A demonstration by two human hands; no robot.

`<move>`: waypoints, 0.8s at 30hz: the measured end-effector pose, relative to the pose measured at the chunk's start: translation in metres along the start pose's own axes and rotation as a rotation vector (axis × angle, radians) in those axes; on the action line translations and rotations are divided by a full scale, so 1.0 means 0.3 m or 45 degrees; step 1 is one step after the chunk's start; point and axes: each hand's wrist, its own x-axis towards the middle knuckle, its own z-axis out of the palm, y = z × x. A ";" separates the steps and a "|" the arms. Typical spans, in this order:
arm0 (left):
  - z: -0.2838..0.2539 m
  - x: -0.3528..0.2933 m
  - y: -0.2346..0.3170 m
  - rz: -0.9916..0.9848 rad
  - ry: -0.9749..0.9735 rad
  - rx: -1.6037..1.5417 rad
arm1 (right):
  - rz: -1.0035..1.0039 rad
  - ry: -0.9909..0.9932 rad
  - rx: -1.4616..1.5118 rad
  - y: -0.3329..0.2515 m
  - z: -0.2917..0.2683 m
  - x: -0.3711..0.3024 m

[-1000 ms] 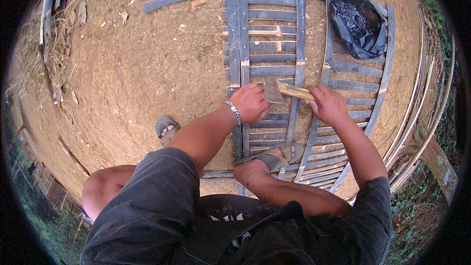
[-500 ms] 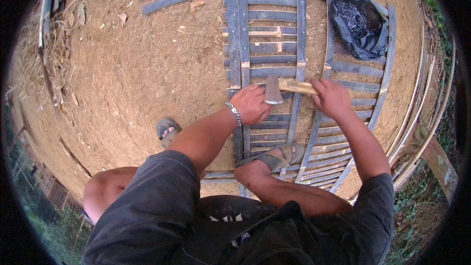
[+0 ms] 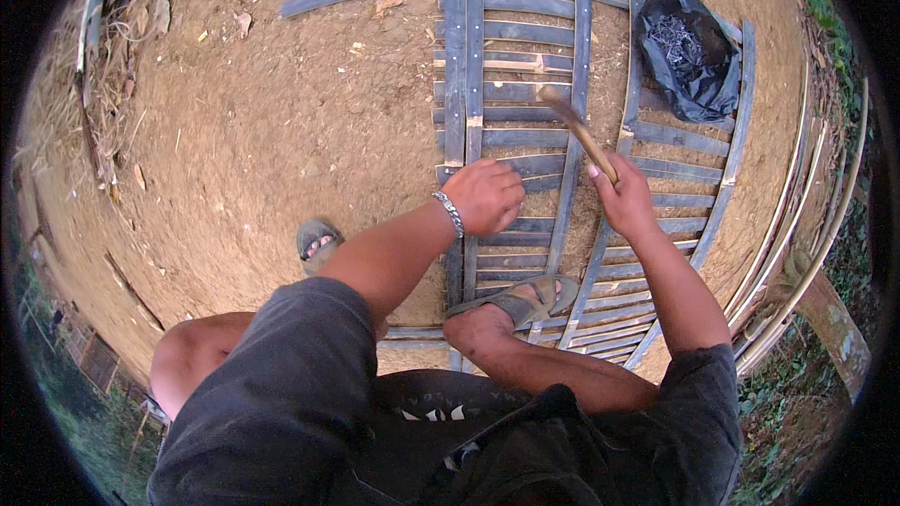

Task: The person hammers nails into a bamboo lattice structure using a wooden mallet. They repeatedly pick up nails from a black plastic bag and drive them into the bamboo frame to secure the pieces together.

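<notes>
My right hand is closed round the wooden handle of a hatchet, raised over the slats. Its head points up and to the left and is smeared by motion. On the near part of a frame of dark split-bamboo slats, my left hand rests with fingers curled at a joint between a long strip and a cross slat. Anything pinched in those fingers is hidden. Small bright nail heads dot the long strips. My sandalled right foot stands on the slats.
A black plastic bag of loose nails lies open on the slats at the far right. My left foot is on the bare dirt. Long poles line the right side, and more bamboo pieces lie far left.
The hatchet has swung from lying level by my left hand to a raised, tilted position, its head farther away. My left hand stays almost in place.
</notes>
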 end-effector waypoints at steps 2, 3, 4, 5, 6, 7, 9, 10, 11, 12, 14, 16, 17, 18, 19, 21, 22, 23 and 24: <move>-0.001 -0.002 -0.006 -0.039 -0.004 -0.088 | 0.151 0.022 0.231 -0.035 0.012 -0.003; -0.001 0.000 -0.004 -0.077 0.034 -0.131 | 0.203 0.002 0.281 -0.043 0.008 -0.004; -0.001 0.000 0.001 -0.115 0.071 -0.174 | 0.255 -0.019 0.332 -0.049 0.003 -0.004; -0.001 0.000 0.004 -0.152 0.107 -0.216 | 0.308 -0.038 0.386 -0.051 0.002 -0.002; 0.002 -0.004 0.012 -0.184 0.216 -0.227 | 0.327 -0.043 0.412 -0.052 0.002 -0.004; 0.008 -0.012 0.023 -0.217 0.324 -0.237 | 0.347 -0.048 0.439 -0.052 0.002 -0.011; 0.029 -0.028 0.024 -0.263 0.446 -0.210 | 0.365 -0.053 0.527 -0.051 0.018 -0.030; 0.047 -0.033 0.018 -0.273 0.458 -0.171 | 0.361 -0.049 0.588 -0.048 0.033 -0.044; 0.054 -0.033 0.025 -0.290 0.466 -0.140 | 0.367 -0.051 0.649 -0.045 0.046 -0.057; 0.058 -0.032 0.024 -0.304 0.456 -0.105 | 0.365 -0.063 0.678 -0.045 0.057 -0.060; 0.050 -0.016 0.017 -0.326 0.439 -0.026 | 0.351 -0.083 0.737 -0.059 0.070 -0.057; 0.044 -0.012 0.031 -0.356 0.434 -0.082 | 0.368 -0.118 0.764 -0.081 0.087 -0.073; 0.037 -0.010 0.033 -0.364 0.431 -0.102 | 0.370 -0.130 0.782 -0.091 0.100 -0.076; 0.032 -0.007 0.036 -0.399 0.429 -0.124 | 0.365 -0.143 0.790 -0.098 0.109 -0.072; 0.028 -0.004 0.040 -0.434 0.427 -0.146 | 0.359 -0.159 0.803 -0.109 0.110 -0.069; 0.028 0.002 0.061 -0.495 0.454 -0.194 | 0.367 -0.187 0.816 -0.118 0.106 -0.071; 0.026 0.000 0.075 -0.524 0.484 -0.211 | 0.359 -0.195 0.832 -0.114 0.101 -0.066; 0.022 -0.006 0.085 -0.566 0.513 -0.224 | 0.352 -0.217 0.852 -0.112 0.100 -0.060; 0.037 -0.017 0.080 -0.543 0.521 -0.194 | 0.346 -0.239 0.871 -0.111 0.100 -0.056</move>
